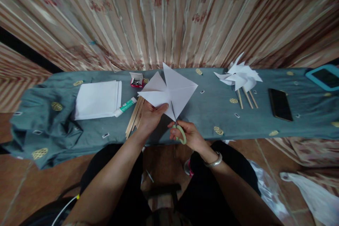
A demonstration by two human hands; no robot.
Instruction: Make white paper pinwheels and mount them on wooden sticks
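Note:
My left hand (152, 114) is closed on a white sheet of paper (181, 86), thumb on top, and holds it above the table. Cuts run in from the paper's corners toward its middle, and the parts spread at slightly different angles. In my right hand (189, 134) is a pair of scissors (181, 134) with pale green handles. Their blades meet the paper's near corner, along a slit there. Under and beside my left hand lies a bundle of thin wooden sticks (134, 118).
A paper stack (97, 100), glue tube (125, 107) and small red box of metal pins (137, 80) lie left. On the right are white paper pinwheels (239, 74) on sticks, a black phone (280, 105) and a blue-framed device (324, 77). A curtain (169, 17) hangs behind the table.

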